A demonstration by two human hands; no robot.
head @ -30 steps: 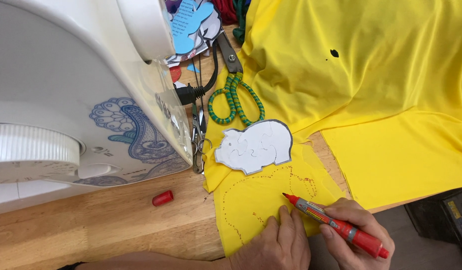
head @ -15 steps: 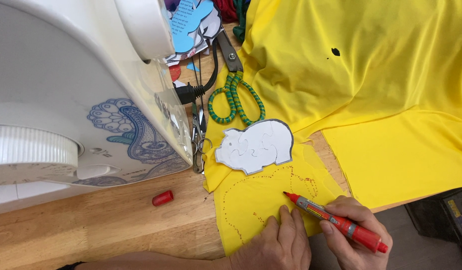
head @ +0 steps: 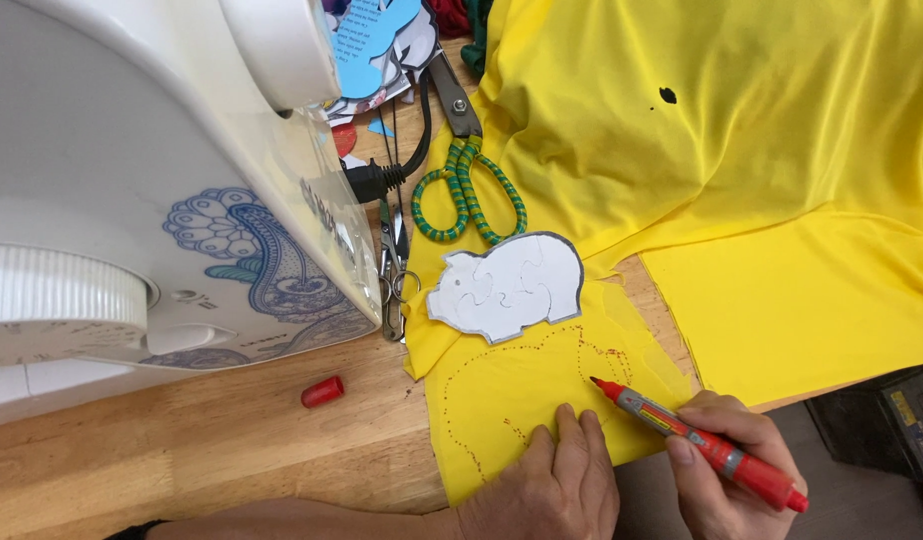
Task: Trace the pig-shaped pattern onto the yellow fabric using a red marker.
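Your left hand (head: 547, 480) lies flat, fingers together, pinning the cloth (head: 512, 400) so it stays put. Your right hand (head: 727, 470) pinches the marker (head: 697, 440), tip on the dots.

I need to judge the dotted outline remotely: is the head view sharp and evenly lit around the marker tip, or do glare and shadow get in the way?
Head view: sharp around the red marker tip, dotted outline on the yellow fabric piece legible; lighting soft and even, only faint shadow by the left hand; mild sheen on the sewing machine, no blown-out glare; right hand partly cut off at the frame edge.
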